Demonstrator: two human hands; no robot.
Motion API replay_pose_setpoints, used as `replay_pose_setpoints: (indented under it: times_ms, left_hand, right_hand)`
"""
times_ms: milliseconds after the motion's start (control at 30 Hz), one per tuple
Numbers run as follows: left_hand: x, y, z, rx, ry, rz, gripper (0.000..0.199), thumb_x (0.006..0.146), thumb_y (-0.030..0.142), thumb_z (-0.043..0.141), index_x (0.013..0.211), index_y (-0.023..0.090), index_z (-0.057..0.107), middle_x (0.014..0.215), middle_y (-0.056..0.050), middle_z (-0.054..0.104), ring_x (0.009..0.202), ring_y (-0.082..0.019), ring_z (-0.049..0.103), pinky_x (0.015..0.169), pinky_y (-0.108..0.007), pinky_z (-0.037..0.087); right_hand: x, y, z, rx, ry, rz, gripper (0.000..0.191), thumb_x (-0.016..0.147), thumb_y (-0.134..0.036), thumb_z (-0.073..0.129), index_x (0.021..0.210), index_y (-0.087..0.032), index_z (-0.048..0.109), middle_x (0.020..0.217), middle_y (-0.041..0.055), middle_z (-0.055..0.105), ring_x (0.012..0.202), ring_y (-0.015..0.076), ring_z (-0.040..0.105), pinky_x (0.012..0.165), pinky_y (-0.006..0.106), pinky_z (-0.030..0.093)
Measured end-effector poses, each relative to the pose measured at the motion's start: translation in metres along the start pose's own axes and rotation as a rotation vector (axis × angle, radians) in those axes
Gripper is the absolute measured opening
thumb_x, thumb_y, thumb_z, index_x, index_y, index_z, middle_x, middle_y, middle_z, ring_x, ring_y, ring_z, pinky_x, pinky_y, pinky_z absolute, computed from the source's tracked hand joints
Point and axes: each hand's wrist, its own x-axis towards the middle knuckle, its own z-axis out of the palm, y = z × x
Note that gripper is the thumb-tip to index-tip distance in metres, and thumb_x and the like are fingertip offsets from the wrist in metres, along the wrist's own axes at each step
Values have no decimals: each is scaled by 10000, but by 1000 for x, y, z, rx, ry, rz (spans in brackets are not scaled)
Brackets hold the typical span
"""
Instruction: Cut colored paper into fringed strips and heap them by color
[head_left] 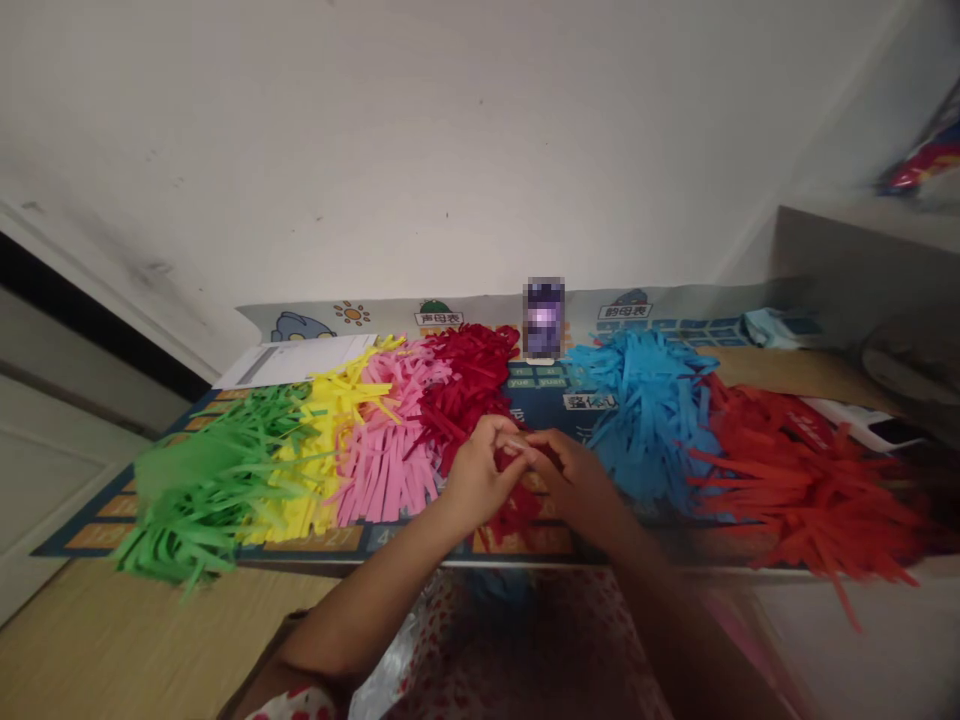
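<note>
Well, head view: two hands together above a printed desk mat (pixel 97 537).
Left hand (pixel 480 478): fingers (pixel 504 432) closed against the right hand's.
Right hand (pixel 577 485): fingers (pixel 536 440) pinched together with the left's; what they held was too small to tell.
Crimson paper strips (pixel 469 385): heaped just beyond the hands, with more below them.
Left of them: pink (pixel 386 455), yellow (pixel 319 465) and green paper strips (pixel 202 490).
Right of them: blue (pixel 645 415) and orange-red paper strips (pixel 802 470).
</note>
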Motion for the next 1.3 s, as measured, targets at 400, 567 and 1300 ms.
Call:
replay_pose_setpoints:
  times_ms: [400, 567, 1300]
  left_hand:
    - [-5, -7, -1, 97, -78, 47, 312, 789, 198, 686, 1042, 224, 506, 786, 2, 691, 737, -152, 633, 717, -251, 435]
    - [-3, -11, 2, 50, -78, 23, 344, 766, 197, 706, 1042, 221, 502, 787, 5, 692, 734, -151, 637, 722, -254, 443]
    - [8, -29, -19, 43, 116, -70, 68, 728, 232, 722, 741, 182, 679, 628, 22, 625, 613, -129, 545, 648, -229, 389]
  right_hand:
    - [17, 3, -28, 373, 198, 187, 336, 878, -487, 461, 772, -204, 607, 592, -8, 527, 519, 138, 429, 509, 260, 336]
    - [20, 2, -48, 302, 43, 212, 331, 837, -495, 539, 756, -194, 648, 569, -26, 524, 519, 121, 447, 500, 238, 327]
    - [20, 45, 36, -362, -246, 264, 106, 864, -169, 543, 782, -167, 611, 874, 99, 689, 813, 193, 658, 703, 277, 472]
